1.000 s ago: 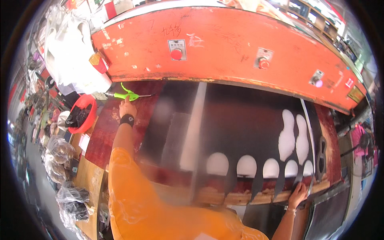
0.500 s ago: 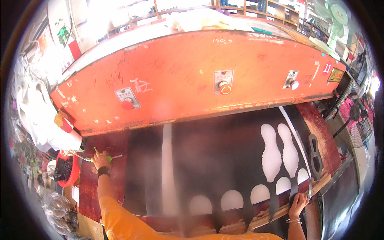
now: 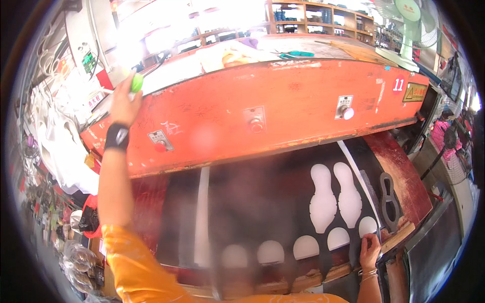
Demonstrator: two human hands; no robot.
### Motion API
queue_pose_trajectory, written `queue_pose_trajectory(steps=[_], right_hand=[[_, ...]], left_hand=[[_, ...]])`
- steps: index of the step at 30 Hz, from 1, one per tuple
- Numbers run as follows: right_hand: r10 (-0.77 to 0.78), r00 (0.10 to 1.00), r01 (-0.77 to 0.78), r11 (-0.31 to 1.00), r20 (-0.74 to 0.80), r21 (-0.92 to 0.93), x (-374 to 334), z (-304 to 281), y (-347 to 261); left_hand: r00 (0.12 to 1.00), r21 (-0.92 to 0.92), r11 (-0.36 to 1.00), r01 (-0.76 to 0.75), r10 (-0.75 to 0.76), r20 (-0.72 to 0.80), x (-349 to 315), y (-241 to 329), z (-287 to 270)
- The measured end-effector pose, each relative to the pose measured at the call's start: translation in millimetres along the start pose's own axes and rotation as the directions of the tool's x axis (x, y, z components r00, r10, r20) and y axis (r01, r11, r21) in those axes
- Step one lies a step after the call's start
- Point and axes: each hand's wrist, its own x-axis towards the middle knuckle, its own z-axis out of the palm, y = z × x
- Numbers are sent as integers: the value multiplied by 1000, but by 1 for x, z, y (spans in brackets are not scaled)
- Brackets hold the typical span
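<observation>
My left hand [image 3: 125, 101], with a dark wristband, is raised over the left end of the machine's orange beam [image 3: 212, 111]. Its fingers are closed around a bright green handle [image 3: 137, 82]; what kind of tool it belongs to is unclear. Under the beam lies a black sheet [image 3: 262, 202], marked by two white sole shapes [image 3: 323, 202] and a row of white half-rounds [image 3: 306, 248] along its near side. At the rightmost half-round [image 3: 368, 225], my right hand [image 3: 370, 251] has its fingers drawn together by the sheet's near edge. What they pinch is hidden.
A grey sole-shaped ring [image 3: 389, 202] lies right of the sheet on the red board [image 3: 404, 177]. Knobs and buttons line the beam's front. On top are green-handled scissors [image 3: 298, 53], cloth [image 3: 237, 54] and a fan [image 3: 408, 30]. A red container [image 3: 91, 214] stands at left.
My left hand has lifted the green-handled thing from the board's left side up to the beam's top. My right hand has shifted to the rightmost half-round. The view has tilted upward.
</observation>
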Motion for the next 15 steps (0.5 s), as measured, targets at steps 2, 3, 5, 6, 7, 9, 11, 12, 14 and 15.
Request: queue_pose_trajectory(steps=[2,3,5,6,7,9,11,12,14,15], right_hand=[[4,1000,-5,999,28,40,7,-9,-3],[15,999,-18,997,37,70,11,-15,-3],[-35,997,48,978,-67,205,29,-33,3],[-19,992,22,1000,-125,19,40,-40,7],[-75,991,63,992,-114,-110,51,-49,13],[-60,996,38,959,-70,-280,65,-56,21],[339,925,-308,933,171,-185,75,-57,27],[314,913,-279,946,262,-163,78,-53,28],[145,925,-68,973,351,-222,83,-47,29],[120,939,-54,977,323,-206,87,-43,29]], left_hand=[[916,-29,944,329,-312,253,16,29,35],[898,19,952,305,-294,326,7,48,47],[998,-25,999,-20,22,54,-40,87,54],[999,-243,970,12,-3,36,-77,106,51],[999,-440,896,50,-36,39,-122,123,42],[964,-342,928,150,-60,261,-214,146,14],[815,-210,886,412,-256,521,-303,155,-28],[603,-143,708,692,-457,654,-339,155,-48],[472,-94,576,812,-555,685,-396,156,-85],[151,49,272,961,-666,731,-415,155,-103]])
